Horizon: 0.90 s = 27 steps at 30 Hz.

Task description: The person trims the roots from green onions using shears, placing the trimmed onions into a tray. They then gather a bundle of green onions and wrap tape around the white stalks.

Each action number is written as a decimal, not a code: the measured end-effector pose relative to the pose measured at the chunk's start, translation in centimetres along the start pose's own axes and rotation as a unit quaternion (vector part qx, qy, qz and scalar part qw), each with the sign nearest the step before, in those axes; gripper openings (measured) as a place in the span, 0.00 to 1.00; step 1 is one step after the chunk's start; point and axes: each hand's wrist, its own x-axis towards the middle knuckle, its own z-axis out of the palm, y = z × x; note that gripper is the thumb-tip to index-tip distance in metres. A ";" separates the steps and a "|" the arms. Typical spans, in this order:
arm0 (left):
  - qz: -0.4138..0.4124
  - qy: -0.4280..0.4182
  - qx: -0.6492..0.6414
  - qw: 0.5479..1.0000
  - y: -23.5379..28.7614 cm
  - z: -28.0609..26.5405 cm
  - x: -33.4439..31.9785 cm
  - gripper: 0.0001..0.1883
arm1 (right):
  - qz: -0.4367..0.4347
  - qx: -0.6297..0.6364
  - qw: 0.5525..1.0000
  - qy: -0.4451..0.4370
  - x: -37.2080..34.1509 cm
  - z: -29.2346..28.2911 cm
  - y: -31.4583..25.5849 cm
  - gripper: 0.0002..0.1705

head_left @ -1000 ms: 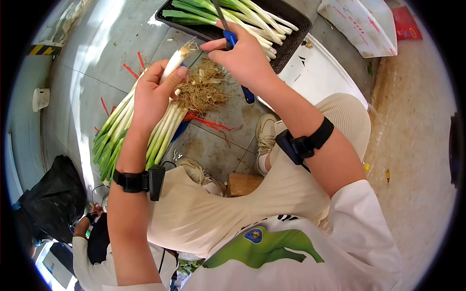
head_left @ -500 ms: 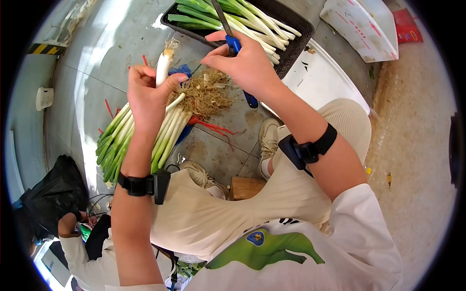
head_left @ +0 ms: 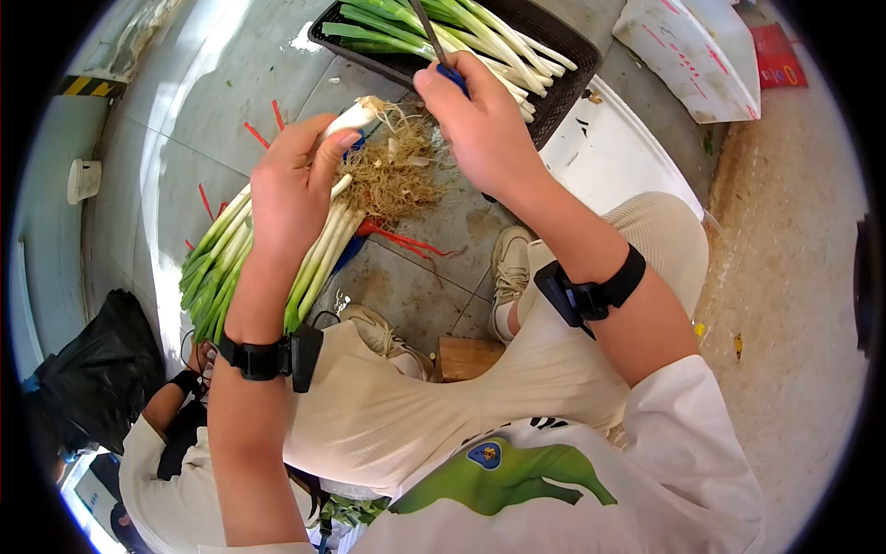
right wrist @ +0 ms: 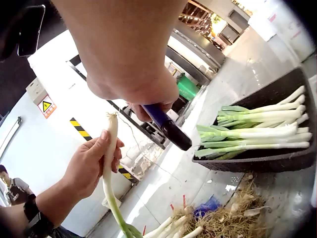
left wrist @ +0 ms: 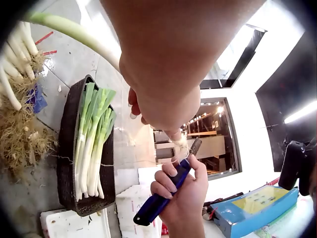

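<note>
My left hand [head_left: 293,189] grips a green onion [right wrist: 110,153] by its white stalk, with the root end [head_left: 371,107] poking up past thumb and fingers. In the right wrist view its green part hangs below that hand. My right hand [head_left: 487,134] holds a knife by its blue handle [left wrist: 166,191], fingers curled round it. The dark blade [head_left: 429,32] points away from me in the head view. In the left wrist view the knife lies right at the onion's root end. Beneath the left hand, a pile of untrimmed green onions [head_left: 323,258] rests on the floor, roots [head_left: 392,175] toward the right.
A dark plastic crate [head_left: 570,106] holds trimmed green onions [head_left: 498,37] beyond my right hand. Beside it lies a white tray [head_left: 609,138], with a white box [head_left: 688,60] farther right. Red ties [head_left: 406,238] lie by the pile. Another person [head_left: 171,462] sits at lower left.
The held onion stood upright half a second ago; now its root end tilts right. My right hand's fingers have closed more tightly round the knife handle, and the hand has turned.
</note>
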 end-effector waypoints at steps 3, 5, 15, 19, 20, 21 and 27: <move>0.048 -0.006 0.035 0.998 0.2 -0.3 0.5 0.16 | 0.025 0.058 0.997 -0.045 -0.1 -0.1 0.1 0.20; 0.114 0.014 0.067 0.991 -0.1 -0.5 0.9 0.15 | -0.017 0.057 0.996 -0.059 -0.4 -0.1 0.1 0.22; 0.043 -0.020 0.018 0.999 0.4 -2.0 2.0 0.21 | -0.044 0.022 0.997 -0.057 -1.3 -0.3 -0.5 0.28; 0.037 -0.076 0.004 0.996 -1.2 -2.5 2.1 0.18 | -0.041 0.009 0.997 -0.064 -1.3 -0.3 -0.5 0.28; 0.019 -0.106 -0.015 0.994 -1.3 -2.6 2.1 0.13 | -0.043 0.004 0.997 -0.066 -1.3 -0.3 -0.4 0.28; 0.019 -0.105 -0.014 0.994 -1.4 -2.5 2.1 0.13 | -0.044 0.004 0.997 -0.067 -1.3 -0.3 -0.4 0.28; 0.072 -0.029 -0.173 0.982 -3.1 -0.6 1.9 0.18 | -0.047 -0.014 0.996 -0.077 -1.3 -0.3 -0.2 0.26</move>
